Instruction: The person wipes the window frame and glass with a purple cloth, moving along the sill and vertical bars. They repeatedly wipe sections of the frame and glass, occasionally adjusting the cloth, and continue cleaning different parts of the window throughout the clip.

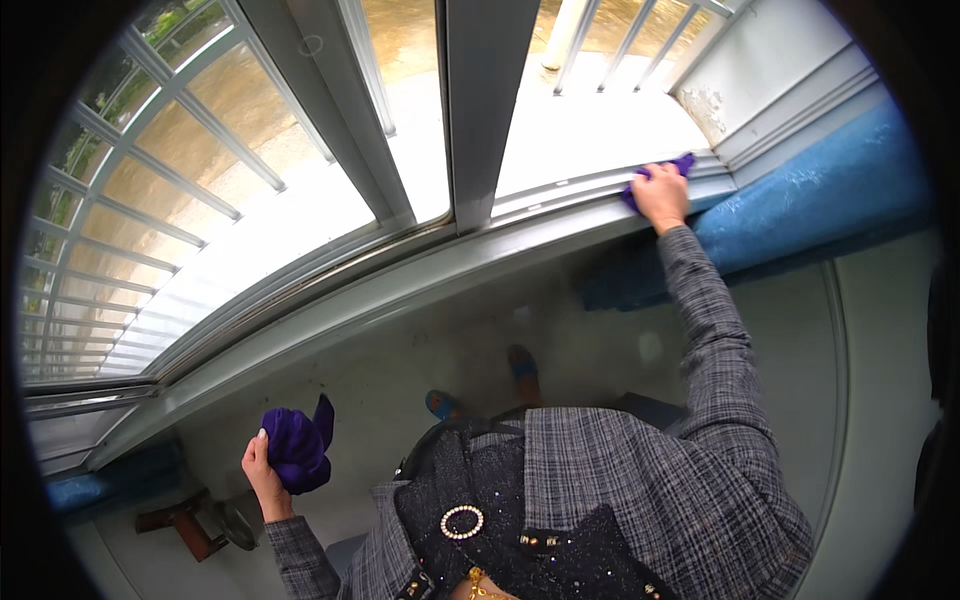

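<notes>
My right hand (661, 196) presses a purple cloth (684, 163) onto the metal sliding-window track (570, 196), close to the right end of the window frame. Its fingers are curled over the cloth, which pokes out on both sides. At the lower left, my left hand (264, 472) holds up a second, bunched purple cloth (298, 454), with one corner sticking up. That cloth is held in the air, apart from the windowsill (322, 315).
A blue curtain (817, 187) hangs at the right, beside the frame. Metal bars (202, 135) stand outside the window. A wide upright frame post (484, 112) divides the opening. At the lower left is a brown wooden object (187, 525), perhaps a stool.
</notes>
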Demonstrator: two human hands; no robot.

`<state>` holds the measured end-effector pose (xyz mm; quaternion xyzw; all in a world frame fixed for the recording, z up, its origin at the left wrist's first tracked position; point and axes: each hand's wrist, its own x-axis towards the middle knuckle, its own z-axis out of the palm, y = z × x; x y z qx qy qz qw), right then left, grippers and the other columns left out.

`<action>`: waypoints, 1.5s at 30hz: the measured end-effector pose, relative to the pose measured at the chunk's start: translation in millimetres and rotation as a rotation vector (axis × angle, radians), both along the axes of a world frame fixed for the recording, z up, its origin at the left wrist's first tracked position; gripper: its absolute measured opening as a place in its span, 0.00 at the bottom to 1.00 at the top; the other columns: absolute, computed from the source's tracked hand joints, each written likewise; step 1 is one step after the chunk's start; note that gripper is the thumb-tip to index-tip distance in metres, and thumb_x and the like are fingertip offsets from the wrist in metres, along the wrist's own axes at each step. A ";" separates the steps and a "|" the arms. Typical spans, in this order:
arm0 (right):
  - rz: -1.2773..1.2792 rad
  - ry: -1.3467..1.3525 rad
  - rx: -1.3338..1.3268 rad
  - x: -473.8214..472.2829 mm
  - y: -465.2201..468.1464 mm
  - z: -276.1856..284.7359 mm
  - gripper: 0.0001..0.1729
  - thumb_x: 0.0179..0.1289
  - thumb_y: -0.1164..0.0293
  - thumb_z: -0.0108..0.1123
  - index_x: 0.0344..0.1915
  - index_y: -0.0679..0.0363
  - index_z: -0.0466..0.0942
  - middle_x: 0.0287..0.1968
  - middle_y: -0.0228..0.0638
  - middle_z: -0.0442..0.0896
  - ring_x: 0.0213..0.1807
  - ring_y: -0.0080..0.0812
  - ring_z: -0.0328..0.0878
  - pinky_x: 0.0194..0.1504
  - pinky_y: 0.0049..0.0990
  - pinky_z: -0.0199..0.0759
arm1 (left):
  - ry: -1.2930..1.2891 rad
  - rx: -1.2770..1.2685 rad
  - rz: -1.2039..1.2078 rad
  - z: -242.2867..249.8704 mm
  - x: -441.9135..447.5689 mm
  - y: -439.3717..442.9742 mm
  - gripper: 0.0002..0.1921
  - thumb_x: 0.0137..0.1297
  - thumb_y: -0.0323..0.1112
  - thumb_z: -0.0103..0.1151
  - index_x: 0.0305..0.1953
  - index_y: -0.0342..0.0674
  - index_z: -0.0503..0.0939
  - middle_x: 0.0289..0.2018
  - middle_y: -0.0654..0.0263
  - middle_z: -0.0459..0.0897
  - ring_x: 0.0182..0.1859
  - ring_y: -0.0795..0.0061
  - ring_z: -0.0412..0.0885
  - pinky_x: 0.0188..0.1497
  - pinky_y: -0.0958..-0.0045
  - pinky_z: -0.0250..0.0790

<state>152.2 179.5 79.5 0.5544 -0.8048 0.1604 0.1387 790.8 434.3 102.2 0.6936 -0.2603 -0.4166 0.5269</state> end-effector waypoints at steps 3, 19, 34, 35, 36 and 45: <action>0.540 -0.030 -0.059 98.9 15.9 9.7 0.14 0.44 0.62 0.56 0.28 0.57 0.83 0.29 0.38 0.82 0.37 0.39 0.77 0.41 0.36 0.72 | -0.022 -0.003 -0.051 -14.7 13.9 -2.2 0.13 0.65 0.35 0.55 0.22 0.41 0.72 0.23 0.78 0.72 0.28 0.89 0.66 0.34 0.84 0.60; 0.098 -1.076 -0.661 -98.2 -4.7 64.5 0.16 0.54 0.73 0.57 0.42 0.69 0.79 0.35 0.36 0.82 0.34 0.26 0.77 0.39 0.23 0.72 | -0.238 -0.056 -0.096 -4.1 30.3 -9.8 0.08 0.53 0.27 0.57 0.37 0.37 0.76 0.32 0.73 0.74 0.34 0.84 0.68 0.41 0.82 0.61; 1.077 -0.917 0.016 234.0 95.4 26.3 0.12 0.46 0.75 0.56 0.35 0.63 0.78 0.42 0.41 0.77 0.46 0.40 0.75 0.50 0.32 0.70 | -0.621 -0.145 -0.691 16.7 -57.8 -64.1 0.10 0.43 0.31 0.68 0.24 0.33 0.78 0.22 0.64 0.76 0.28 0.74 0.75 0.32 0.76 0.67; 1.199 -0.925 -0.008 262.3 101.6 31.1 0.14 0.46 0.75 0.56 0.37 0.63 0.76 0.43 0.41 0.75 0.45 0.40 0.74 0.49 0.31 0.70 | -0.675 -0.237 -0.732 23.3 -68.7 -70.1 0.14 0.41 0.32 0.71 0.28 0.33 0.78 0.28 0.64 0.77 0.32 0.72 0.76 0.34 0.75 0.68; 1.253 -1.065 0.048 288.3 108.6 35.4 0.15 0.46 0.76 0.56 0.39 0.62 0.74 0.43 0.41 0.74 0.45 0.40 0.73 0.50 0.31 0.69 | -0.702 -0.251 -0.743 27.1 -80.0 -74.1 0.24 0.39 0.33 0.73 0.41 0.35 0.78 0.40 0.62 0.78 0.39 0.71 0.78 0.36 0.75 0.70; 1.551 -0.638 -0.167 352.5 127.0 73.8 0.23 0.49 0.68 0.67 0.45 0.60 0.70 0.44 0.39 0.71 0.48 0.41 0.69 0.51 0.33 0.65 | -0.323 -0.462 -0.741 18.2 -85.6 -79.9 0.25 0.44 0.20 0.57 0.50 0.34 0.75 0.42 0.59 0.81 0.46 0.73 0.79 0.49 0.74 0.70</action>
